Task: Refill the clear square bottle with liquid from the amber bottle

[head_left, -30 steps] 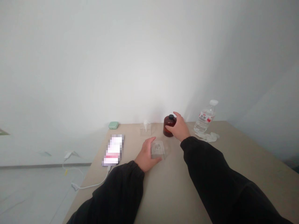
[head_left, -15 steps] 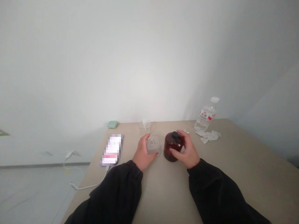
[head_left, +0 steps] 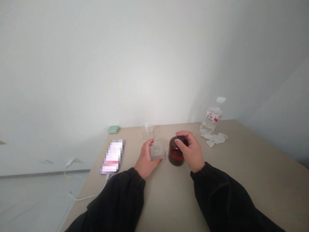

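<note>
My left hand is curled around the left side of a small clear square container, thumb along its near edge and fingers at its far left. The container has a round raised part on top. To its right a dark reddish-brown, see-through bottle stands upright on the table. My right hand closes over the bottle's top from the right, thumb and fingers around its black cap, which is partly hidden. A narrow gap separates the container from the bottle.
The beige table ends at a white wall. A lit phone with a white cable lies left. Farther back are a green case and a clear box with tissue. A water bottle leans beside crumpled tissue at right.
My right hand has shifted from the side of the brown bottle up onto its top and cap. My left hand keeps its hold on the clear container. The view has tilted slightly.
</note>
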`<state>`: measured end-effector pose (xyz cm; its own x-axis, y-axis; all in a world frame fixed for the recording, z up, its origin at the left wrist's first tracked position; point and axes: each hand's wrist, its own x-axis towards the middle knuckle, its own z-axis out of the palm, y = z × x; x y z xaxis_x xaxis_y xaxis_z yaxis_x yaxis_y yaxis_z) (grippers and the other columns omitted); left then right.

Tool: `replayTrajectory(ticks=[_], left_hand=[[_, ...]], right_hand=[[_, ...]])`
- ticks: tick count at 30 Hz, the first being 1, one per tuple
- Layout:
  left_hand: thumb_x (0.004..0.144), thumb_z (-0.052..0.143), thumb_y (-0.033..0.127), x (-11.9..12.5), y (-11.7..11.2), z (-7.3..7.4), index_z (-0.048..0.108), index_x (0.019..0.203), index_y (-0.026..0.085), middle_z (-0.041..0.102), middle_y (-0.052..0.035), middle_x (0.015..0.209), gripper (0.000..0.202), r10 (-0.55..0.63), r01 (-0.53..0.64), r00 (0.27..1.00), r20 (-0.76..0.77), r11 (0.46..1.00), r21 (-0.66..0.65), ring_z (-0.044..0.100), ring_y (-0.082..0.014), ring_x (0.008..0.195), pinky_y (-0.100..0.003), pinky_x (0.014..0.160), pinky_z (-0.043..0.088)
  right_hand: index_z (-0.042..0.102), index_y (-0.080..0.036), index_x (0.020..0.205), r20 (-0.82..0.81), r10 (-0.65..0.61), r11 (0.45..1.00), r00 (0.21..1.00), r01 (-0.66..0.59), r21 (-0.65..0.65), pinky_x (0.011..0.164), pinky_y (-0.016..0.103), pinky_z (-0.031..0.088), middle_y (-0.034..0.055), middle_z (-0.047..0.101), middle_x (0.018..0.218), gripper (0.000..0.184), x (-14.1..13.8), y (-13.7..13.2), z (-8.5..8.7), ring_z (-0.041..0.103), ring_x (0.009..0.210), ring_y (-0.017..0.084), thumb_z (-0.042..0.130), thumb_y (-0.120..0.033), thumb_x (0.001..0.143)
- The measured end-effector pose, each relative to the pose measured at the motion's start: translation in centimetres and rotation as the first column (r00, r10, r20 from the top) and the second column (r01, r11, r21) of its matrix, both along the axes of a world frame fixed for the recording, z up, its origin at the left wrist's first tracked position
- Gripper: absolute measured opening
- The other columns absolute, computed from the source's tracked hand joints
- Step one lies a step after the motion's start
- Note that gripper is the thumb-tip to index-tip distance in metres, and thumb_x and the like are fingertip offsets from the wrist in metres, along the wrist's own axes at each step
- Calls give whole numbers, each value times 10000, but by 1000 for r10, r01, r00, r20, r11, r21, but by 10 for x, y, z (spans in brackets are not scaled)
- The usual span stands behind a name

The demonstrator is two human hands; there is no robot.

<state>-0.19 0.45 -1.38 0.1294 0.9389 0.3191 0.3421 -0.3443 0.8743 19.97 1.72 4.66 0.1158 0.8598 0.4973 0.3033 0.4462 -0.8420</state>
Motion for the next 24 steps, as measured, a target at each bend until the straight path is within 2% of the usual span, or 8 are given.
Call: replayTrajectory(ticks=[3, 8, 13, 18, 22, 24], left_hand=[[698, 726, 184, 0, -1, 1, 278, 1370, 232, 399, -127, 1366, 809, -8, 8, 1000, -7, 1000, -13, 435, -279, 1275, -503, 1089, 339], [676, 737, 174, 0, -2, 3, 312, 1346, 233, 421, -114, 1340, 796, -8, 7, 1000, 8, 1000, 6, 441, -280, 1263, -505, 1093, 327], [677, 743, 189, 0, -2, 4, 306, 1349, 231, 419, -117, 1337, 803, -14, 14, 1000, 10, 1000, 6, 442, -283, 1261, -506, 1092, 326], [680, 738, 177, 0, -2, 5, 311, 1346, 226, 422, -118, 1338, 793, -13, 13, 1000, -4, 1000, 10, 444, -279, 1255, -501, 1097, 319], [669, 744, 177, 1, -2, 6, 319, 1342, 227, 425, -114, 1332, 797, -9, 9, 1000, 4, 1000, 6, 444, -281, 1255, -504, 1096, 319], [671, 740, 174, 1, -3, 7, 317, 1340, 225, 428, -117, 1327, 793, -8, 8, 1000, 1, 1000, -1, 449, -282, 1250, -508, 1091, 325]], right_hand=[[596, -219, 899, -22, 0, 995, 1000, -2, -96, 823, 424, 490, 48, 652, 898, 214, -4, 2, 4, 610, 851, 229, 665, -363, 757], [549, -225, 879, -156, 14, 998, 988, -24, -59, 826, 410, 496, 53, 655, 946, 206, -4, 4, -3, 620, 881, 217, 667, -343, 758], [603, -225, 897, -41, 49, 999, 998, -49, -3, 867, 415, 474, 54, 656, 947, 181, 2, 3, -4, 609, 919, 226, 601, -395, 835], [644, -236, 979, 46, 87, 995, 995, -89, 51, 931, 419, 450, 64, 647, 1005, 260, 7, 5, -9, 596, 991, 236, 489, -434, 913], [579, -247, 1055, -92, 85, 995, 992, -81, 53, 942, 426, 467, 67, 646, 1038, 275, 3, 7, -21, 607, 1009, 236, 535, -461, 886], [533, -250, 1088, -171, 81, 996, 982, -74, 49, 934, 431, 480, 71, 652, 1042, 284, 1, 7, -24, 619, 1002, 230, 497, -465, 905]])
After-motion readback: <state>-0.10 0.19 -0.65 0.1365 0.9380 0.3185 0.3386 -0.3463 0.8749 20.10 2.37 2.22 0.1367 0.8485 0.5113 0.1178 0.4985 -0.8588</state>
